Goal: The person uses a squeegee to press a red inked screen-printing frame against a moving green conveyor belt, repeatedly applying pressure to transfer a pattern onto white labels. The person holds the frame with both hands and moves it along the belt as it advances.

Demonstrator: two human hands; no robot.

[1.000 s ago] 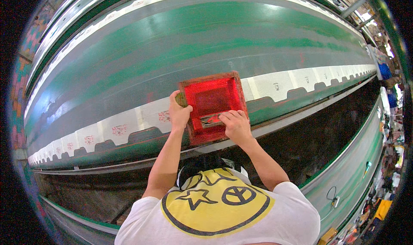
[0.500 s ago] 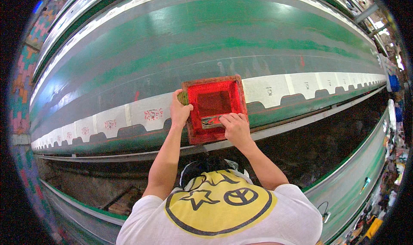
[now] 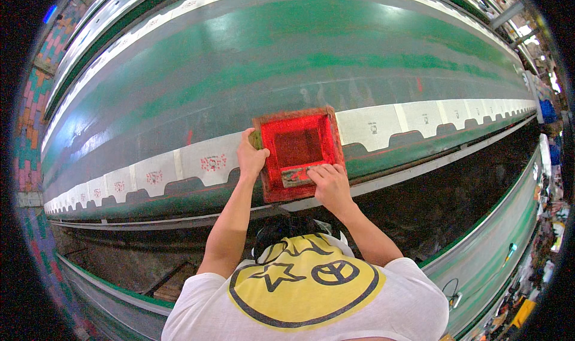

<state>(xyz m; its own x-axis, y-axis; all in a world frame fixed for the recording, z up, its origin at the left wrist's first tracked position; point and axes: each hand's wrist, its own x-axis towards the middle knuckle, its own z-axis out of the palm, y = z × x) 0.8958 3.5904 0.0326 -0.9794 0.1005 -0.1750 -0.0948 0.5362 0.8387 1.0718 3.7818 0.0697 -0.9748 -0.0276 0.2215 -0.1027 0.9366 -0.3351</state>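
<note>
Red-inked printing frame, square, wooden-edged, sits at frame centre on a white cut piece in the long row of white pieces running across the green counter. Left hand clasps the frame's left edge, grip closed around it. Right hand presses a small squeegee at the frame's lower inner edge, fingers curled over it. Small red prints mark pieces to the left. The print under the frame is hidden; right-edge clutter too blurred to read.

Head camera (one fisheye view) looks steeply down; long table close.
</note>
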